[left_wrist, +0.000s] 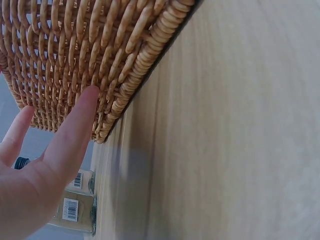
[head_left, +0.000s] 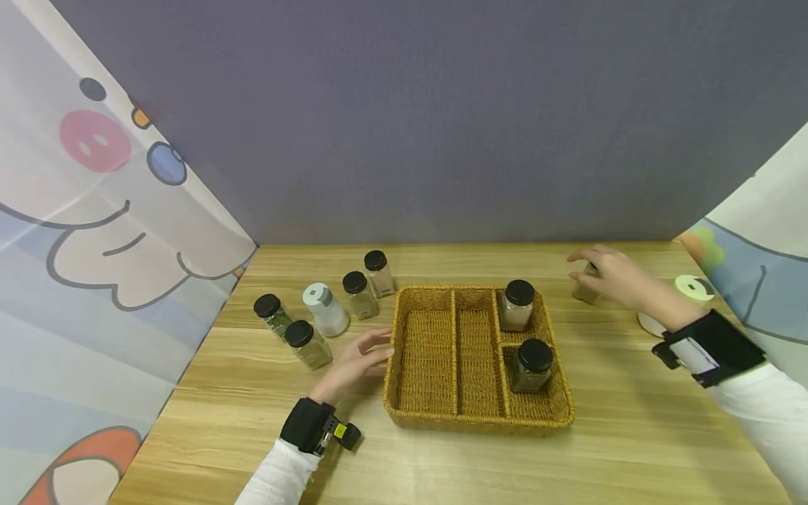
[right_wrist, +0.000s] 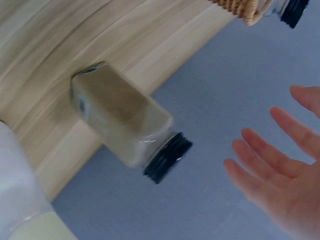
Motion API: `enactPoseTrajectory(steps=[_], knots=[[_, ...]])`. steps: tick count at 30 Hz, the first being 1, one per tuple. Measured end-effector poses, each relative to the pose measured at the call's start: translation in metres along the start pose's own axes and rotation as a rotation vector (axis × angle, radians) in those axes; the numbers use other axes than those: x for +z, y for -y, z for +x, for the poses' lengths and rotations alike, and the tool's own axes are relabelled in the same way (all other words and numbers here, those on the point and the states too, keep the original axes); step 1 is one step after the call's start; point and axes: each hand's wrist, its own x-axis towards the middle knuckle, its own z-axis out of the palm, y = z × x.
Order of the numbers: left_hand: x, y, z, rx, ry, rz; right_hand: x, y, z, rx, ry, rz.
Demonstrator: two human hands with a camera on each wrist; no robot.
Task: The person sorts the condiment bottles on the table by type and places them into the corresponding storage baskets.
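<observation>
Head view, by the count: two black-capped jars already set in the wicker basket (head_left: 480, 421), far jar (head_left: 517, 305) and near jar (head_left: 532, 365), each upright in its own small compartment on the right side. Outside it, left of the basket, a cluster of five on the table (head_left: 631, 435): four black-capped jars (head_left: 307, 344) and one white-capped bottle (head_left: 325, 308), all upright and untouched. Off to the right, one more, the lone jar (head_left: 586, 289), standing well apart from the basket beneath the right hand (head_left: 615, 277). Seen from the right wrist as not yet gripped: fingers (right_wrist: 280, 165) straight and spread, short of the lone jar (right_wrist: 125, 127), with a gap between. Left hand (head_left: 356, 358) relaxed and flat on the table, holding nothing, one fingertip (left_wrist: 87, 100) touching the basket's outer wall (left_wrist: 100, 50). So, judged from the layout: two in, six out.
</observation>
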Motion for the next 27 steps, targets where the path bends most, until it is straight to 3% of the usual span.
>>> enactPoseTrajectory(steps=[7,19,27], knots=[[0.000,0.000,0.000,0.002,-0.001,-0.003,0.003,-0.015,0.000,0.036,-0.025,0.010],[0.000,0.002,0.001,0.004,0.002,-0.014,0.005,-0.030,0.003,0.132,0.032,0.023],[0.001,0.000,0.000,0.007,-0.002,-0.012,0.011,-0.040,0.006,0.149,0.019,0.030]])
